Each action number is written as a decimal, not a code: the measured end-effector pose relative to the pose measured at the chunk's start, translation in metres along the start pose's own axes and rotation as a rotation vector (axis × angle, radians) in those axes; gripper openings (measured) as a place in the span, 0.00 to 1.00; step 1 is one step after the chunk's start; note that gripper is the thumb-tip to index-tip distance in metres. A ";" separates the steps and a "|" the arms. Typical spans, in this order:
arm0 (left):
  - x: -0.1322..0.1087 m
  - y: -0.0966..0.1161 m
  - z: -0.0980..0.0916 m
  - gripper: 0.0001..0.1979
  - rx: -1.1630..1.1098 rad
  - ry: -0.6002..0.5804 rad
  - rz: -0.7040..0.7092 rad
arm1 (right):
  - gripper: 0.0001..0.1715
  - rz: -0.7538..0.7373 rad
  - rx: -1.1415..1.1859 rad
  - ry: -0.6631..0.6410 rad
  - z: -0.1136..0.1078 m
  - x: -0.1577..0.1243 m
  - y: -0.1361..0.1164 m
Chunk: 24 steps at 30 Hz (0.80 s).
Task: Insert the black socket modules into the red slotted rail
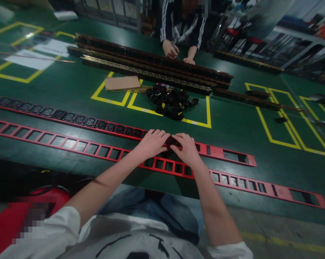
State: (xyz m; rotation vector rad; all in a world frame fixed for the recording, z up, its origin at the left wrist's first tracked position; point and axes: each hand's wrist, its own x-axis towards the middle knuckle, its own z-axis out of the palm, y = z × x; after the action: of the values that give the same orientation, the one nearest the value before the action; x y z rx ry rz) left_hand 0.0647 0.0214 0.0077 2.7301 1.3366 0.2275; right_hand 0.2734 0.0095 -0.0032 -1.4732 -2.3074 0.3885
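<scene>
A long red slotted strip point(219, 153) lies across the green table. Black socket modules point(91, 123) fill its openings in a row on the left side. At the end of that row, my left hand point(154, 143) and my right hand point(187, 150) meet around a dark socket module point(171, 141), fingers bent onto it from either side. My hands cover much of this piece, so how deep it sits in the strip is hidden. Nearer my body, under my forearms, a second red slotted strip point(71, 142) shows bare rectangular openings.
Beyond the strips lies a pile of loose black modules point(169, 100), beside a cardboard piece point(122, 82). Long dark metal rails point(151, 68) run across the table behind them. Opposite me, a co-worker's hands point(172, 50) rest near the rails. White papers point(33, 59) lie at left.
</scene>
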 end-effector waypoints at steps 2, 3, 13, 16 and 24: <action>0.000 -0.002 0.004 0.24 0.011 0.001 -0.004 | 0.25 0.013 -0.041 -0.056 -0.006 -0.002 0.001; 0.000 -0.002 0.005 0.23 0.011 0.006 -0.007 | 0.27 0.024 -0.067 -0.077 -0.008 -0.004 0.002; -0.006 -0.006 -0.007 0.21 -0.027 0.012 -0.041 | 0.26 0.034 -0.176 -0.078 -0.012 -0.006 0.014; -0.012 -0.015 -0.011 0.21 -0.032 0.022 -0.052 | 0.26 0.012 -0.169 -0.084 -0.012 0.004 0.002; -0.019 -0.028 -0.005 0.21 -0.026 0.023 -0.059 | 0.24 -0.013 -0.196 -0.128 -0.006 0.015 -0.010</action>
State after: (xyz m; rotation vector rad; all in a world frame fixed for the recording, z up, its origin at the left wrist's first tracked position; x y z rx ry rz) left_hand 0.0302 0.0236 0.0068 2.6708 1.4078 0.2708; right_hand 0.2622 0.0187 0.0093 -1.5642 -2.5169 0.2660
